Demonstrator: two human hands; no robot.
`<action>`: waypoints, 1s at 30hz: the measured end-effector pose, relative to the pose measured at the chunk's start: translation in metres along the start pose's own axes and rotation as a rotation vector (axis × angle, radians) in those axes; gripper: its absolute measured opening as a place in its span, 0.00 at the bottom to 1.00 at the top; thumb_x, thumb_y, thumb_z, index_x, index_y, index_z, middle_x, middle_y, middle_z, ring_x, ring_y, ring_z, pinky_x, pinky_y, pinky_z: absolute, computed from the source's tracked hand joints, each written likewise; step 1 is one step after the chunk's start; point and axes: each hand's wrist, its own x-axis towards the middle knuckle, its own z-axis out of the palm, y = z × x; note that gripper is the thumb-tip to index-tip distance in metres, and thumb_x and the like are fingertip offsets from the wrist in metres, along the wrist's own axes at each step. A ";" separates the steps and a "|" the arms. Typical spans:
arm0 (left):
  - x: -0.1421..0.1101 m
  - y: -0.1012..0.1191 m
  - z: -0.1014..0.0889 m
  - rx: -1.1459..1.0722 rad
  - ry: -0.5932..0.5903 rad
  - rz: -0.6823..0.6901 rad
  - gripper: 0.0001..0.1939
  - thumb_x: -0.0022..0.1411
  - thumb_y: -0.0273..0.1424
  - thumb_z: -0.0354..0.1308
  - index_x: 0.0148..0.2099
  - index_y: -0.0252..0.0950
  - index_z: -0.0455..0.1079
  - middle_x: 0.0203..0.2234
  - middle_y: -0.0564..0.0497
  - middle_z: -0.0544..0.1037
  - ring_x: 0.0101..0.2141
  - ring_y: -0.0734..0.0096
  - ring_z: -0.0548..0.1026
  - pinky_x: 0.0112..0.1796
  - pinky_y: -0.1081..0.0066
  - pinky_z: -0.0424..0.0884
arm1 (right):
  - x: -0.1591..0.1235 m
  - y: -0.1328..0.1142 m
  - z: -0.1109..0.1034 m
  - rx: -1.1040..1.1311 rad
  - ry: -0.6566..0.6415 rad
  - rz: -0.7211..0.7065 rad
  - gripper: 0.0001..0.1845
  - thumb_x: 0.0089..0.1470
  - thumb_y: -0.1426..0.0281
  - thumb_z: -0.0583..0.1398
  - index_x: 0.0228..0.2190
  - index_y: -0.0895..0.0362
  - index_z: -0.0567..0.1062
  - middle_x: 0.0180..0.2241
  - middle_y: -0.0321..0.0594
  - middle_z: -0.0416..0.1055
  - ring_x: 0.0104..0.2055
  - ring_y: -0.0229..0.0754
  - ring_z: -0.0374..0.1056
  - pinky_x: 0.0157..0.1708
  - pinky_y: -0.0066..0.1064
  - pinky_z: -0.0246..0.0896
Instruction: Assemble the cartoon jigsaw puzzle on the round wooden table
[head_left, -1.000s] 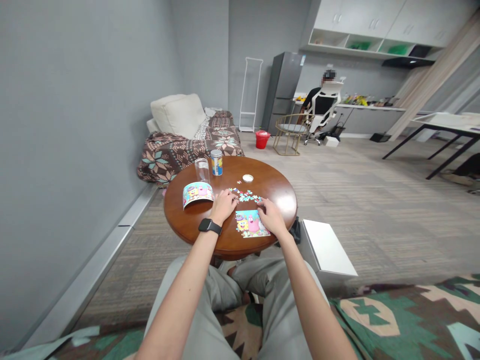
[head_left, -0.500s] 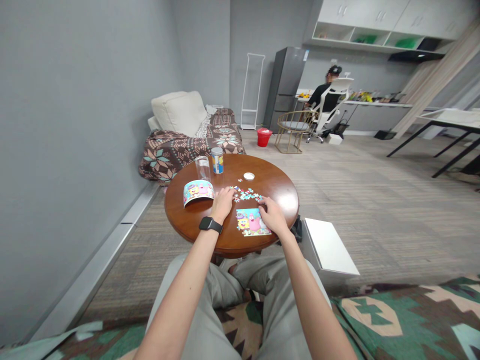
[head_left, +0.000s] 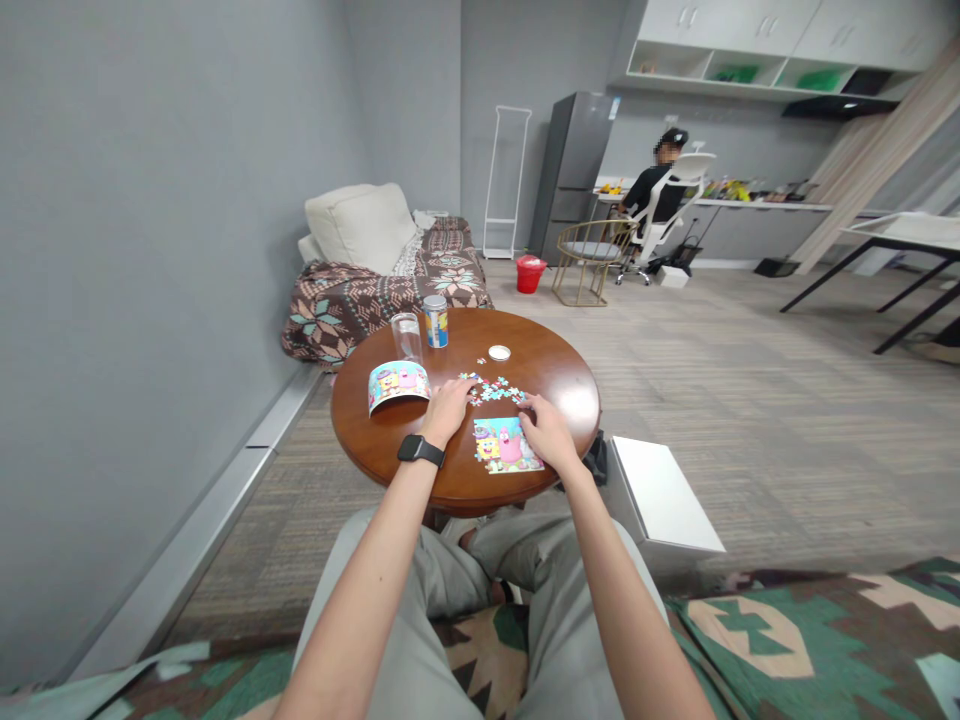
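On the round brown table, loose jigsaw puzzle pieces (head_left: 496, 392) lie in a small heap. My left hand (head_left: 448, 408), with a black watch (head_left: 421, 450) on its wrist, rests at the heap's left side, fingers stretched out over the nearest pieces. At the right end of the heap is my right hand (head_left: 547, 432), its fingers extended and the fingertips at the edge pieces. Partly under that hand lies an assembled cartoon puzzle (head_left: 504, 447), its left edge jagged. A curved picture sheet (head_left: 399, 384) of the same cartoon stands left of my left hand.
A clear glass (head_left: 406, 336) and a printed can (head_left: 436, 322) stand at the table's (head_left: 375, 450) far left. A round white lid (head_left: 499, 353) lies beyond the pieces. A white box (head_left: 664, 490) is on the floor at right. Farther back, a person sits in a white chair (head_left: 667, 215).
The view has shifted very slightly. My left fingers have moved a little over the pieces; my right hand has stayed nearly in place.
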 end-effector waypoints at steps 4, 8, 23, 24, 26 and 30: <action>0.000 0.001 0.000 0.007 -0.026 0.046 0.22 0.69 0.21 0.46 0.61 0.40 0.67 0.55 0.44 0.75 0.56 0.59 0.71 0.53 0.61 0.65 | 0.000 0.002 0.001 0.008 0.008 -0.004 0.14 0.57 0.71 0.54 0.43 0.57 0.75 0.53 0.48 0.73 0.61 0.50 0.65 0.63 0.47 0.56; 0.000 0.001 0.002 0.069 -0.027 0.056 0.19 0.70 0.24 0.47 0.59 0.40 0.67 0.55 0.45 0.74 0.55 0.58 0.70 0.52 0.60 0.65 | 0.001 0.004 0.003 0.033 0.015 -0.024 0.13 0.57 0.72 0.54 0.42 0.55 0.75 0.51 0.47 0.75 0.59 0.50 0.67 0.62 0.48 0.57; 0.003 -0.010 0.017 -0.053 0.066 0.058 0.19 0.64 0.18 0.49 0.55 0.36 0.68 0.46 0.43 0.68 0.46 0.60 0.72 0.51 0.61 0.69 | 0.001 0.005 0.002 0.051 0.018 -0.034 0.12 0.56 0.71 0.54 0.40 0.55 0.75 0.50 0.49 0.74 0.56 0.52 0.69 0.61 0.51 0.58; 0.003 -0.011 0.018 -0.094 0.074 0.073 0.19 0.63 0.17 0.49 0.53 0.36 0.69 0.45 0.44 0.67 0.45 0.62 0.73 0.51 0.62 0.70 | 0.001 0.005 0.002 0.050 0.023 -0.040 0.12 0.56 0.71 0.54 0.40 0.55 0.74 0.50 0.49 0.75 0.56 0.51 0.69 0.61 0.51 0.59; 0.004 -0.012 0.019 -0.163 0.083 0.092 0.17 0.63 0.17 0.48 0.49 0.36 0.70 0.43 0.45 0.67 0.43 0.64 0.74 0.50 0.63 0.71 | 0.002 0.005 0.002 0.051 0.032 -0.050 0.12 0.56 0.71 0.54 0.40 0.55 0.74 0.50 0.48 0.75 0.56 0.51 0.69 0.60 0.51 0.59; 0.006 -0.007 0.012 -0.259 0.136 0.095 0.13 0.64 0.17 0.47 0.41 0.35 0.71 0.41 0.46 0.69 0.43 0.65 0.74 0.50 0.63 0.71 | 0.002 0.006 0.003 0.053 0.044 -0.056 0.11 0.55 0.71 0.54 0.39 0.54 0.74 0.49 0.47 0.76 0.54 0.50 0.70 0.59 0.50 0.61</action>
